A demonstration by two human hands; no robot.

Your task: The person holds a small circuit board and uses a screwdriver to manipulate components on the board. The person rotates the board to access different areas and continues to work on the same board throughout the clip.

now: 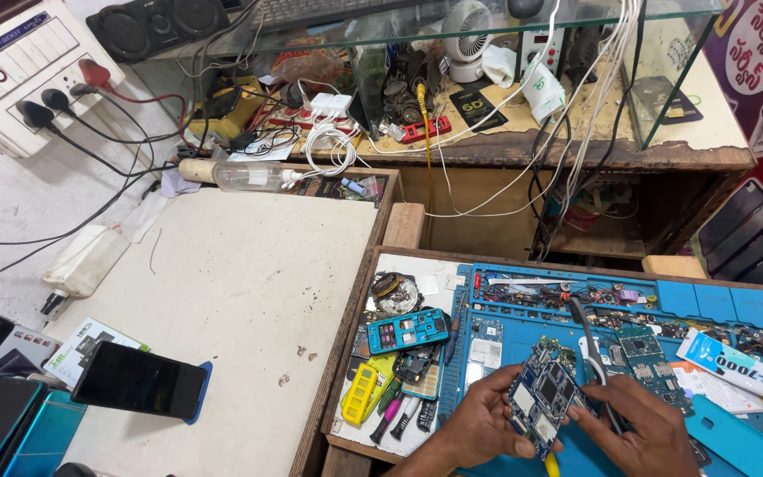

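Bench top: The pale work surface (pixel 240 291) to my left carries a dark phone (pixel 139 380) lying face up near its front edge and a clear bottle (pixel 245 176) on its side at the far edge.
Blue mat: The blue repair mat (pixel 717 305) fills the tray before me, its upper compartments full of small parts; a white glue tube (pixel 739 369) lies at its right.
Parts tray: The white tray section (pixel 426 269) left of the mat holds a turquoise phone frame (pixel 408 330), a yellow casing (pixel 360 394) and several drivers.
Circuit board: The blue circuit board (pixel 545 393) is off the mat, raised and tilted between my two hands, just above the mat's front edge.
Left hand: My left hand (pixel 479 424) grasps the board's lower left edge, thumb on its face.
Right hand: My right hand (pixel 642 424) is closed on metal tweezers (pixel 592 353), tips at the board's right edge.
Progress: I judge the board stripped out and under inspection or rework; the loose casings suggest reassembly remains.
Obscured: Whether the tweezer tips touch a component I cannot tell; my right fingers run off the bottom edge, and the board's components are too small to identify.
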